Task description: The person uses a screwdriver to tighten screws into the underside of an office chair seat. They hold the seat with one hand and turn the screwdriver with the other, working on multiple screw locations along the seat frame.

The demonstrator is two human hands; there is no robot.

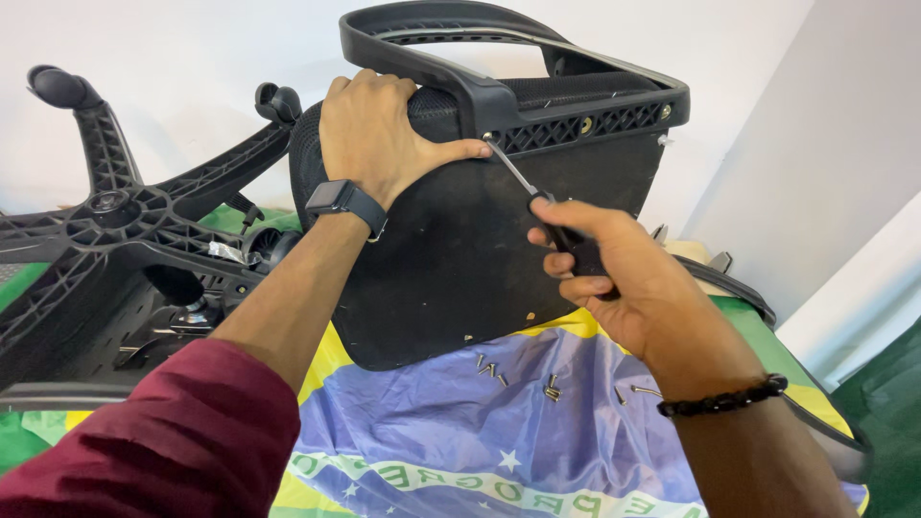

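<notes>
Head view, left hand gripping chair seat, right hand closed on screwdriver, loose screws on flag cloth

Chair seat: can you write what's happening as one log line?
left hand: steadies chair seat | right hand: screwdriver at seat frame | loose screws on flag cloth

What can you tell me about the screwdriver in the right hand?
The slim screwdriver with a silver metal shaft and dark handle lies in the right hand, whose fingers wrap the handle and hide most of it. The shaft slants up and left, its tip at a screw point on the black plastic chair seat frame, beside the left hand's thumb. Its tip type cannot be made out.
</notes>
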